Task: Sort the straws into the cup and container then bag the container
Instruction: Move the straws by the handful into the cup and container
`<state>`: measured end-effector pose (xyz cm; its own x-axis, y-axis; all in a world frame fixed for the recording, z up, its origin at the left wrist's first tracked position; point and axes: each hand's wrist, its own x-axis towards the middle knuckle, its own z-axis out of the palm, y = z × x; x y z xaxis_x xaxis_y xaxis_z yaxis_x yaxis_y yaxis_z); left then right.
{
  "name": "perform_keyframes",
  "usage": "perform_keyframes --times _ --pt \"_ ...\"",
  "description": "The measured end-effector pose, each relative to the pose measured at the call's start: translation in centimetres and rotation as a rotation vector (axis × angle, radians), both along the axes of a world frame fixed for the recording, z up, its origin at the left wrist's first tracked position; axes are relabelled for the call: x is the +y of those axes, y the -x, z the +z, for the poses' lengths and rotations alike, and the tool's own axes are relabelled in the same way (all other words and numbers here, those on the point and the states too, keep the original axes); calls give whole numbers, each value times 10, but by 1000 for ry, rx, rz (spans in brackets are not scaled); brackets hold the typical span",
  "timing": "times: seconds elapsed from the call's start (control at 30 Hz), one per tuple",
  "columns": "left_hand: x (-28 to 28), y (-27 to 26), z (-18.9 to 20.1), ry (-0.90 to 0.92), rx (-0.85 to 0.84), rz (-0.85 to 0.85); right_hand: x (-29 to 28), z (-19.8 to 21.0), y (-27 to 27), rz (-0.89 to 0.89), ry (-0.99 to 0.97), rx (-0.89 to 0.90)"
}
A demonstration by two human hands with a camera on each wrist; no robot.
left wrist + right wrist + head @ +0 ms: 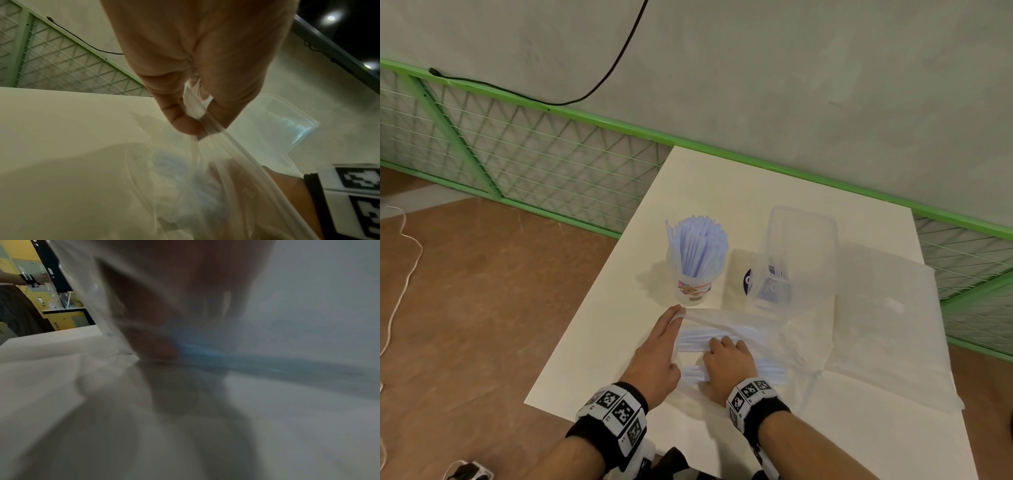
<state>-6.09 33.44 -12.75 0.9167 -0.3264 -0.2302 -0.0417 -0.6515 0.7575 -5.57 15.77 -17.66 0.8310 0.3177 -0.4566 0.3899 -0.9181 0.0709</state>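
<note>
A printed cup (694,291) full of light blue straws (698,246) stands mid-table. To its right a clear container (799,253) stands on end. A clear plastic bag (767,337) lies in front of them. My left hand (677,313) pinches the bag's open edge (207,128) between thumb and fingers, holding it up. My right hand (717,349) is inside the bag, its fingers curled over a bundle of blue straws (693,342) lying flat. The right wrist view is blurred and shows those straws (205,352) under my fingers (152,345) through the film.
Another sheet of clear plastic (887,308) is spread on the white table (722,192) at the right. The table's left edge drops to a brown floor. A green mesh fence (534,154) runs along the wall behind. Another person's arm (12,279) shows far off.
</note>
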Motion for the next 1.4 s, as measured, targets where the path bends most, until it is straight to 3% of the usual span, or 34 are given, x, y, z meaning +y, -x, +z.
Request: perform_keyframes --times 0.33,0.5,0.7,0.8,0.87,1.17,1.27,1.4 --pt "-3 0 -2 13 -4 1 -4 3 7 36 -29 21" --pt "-1 -1 -4 24 -26 -11 -10 11 13 -90 -149 28" --pt "1 -2 -5 25 -46 2 -23 48 19 -417 -686 6" --pt "0 -3 -6 19 -64 0 -19 76 28 -728 -1032 -53" --pt "-1 -4 -6 17 -64 6 -17 88 35 -828 -1164 -33" --pt "-2 -2 -7 10 -44 -2 -28 79 32 -874 -926 24" --pt "-3 -1 -5 8 -45 0 -30 99 22 -818 -948 -27" --pt "-1 0 -3 1 -47 6 -31 158 -3 -820 -1186 -106"
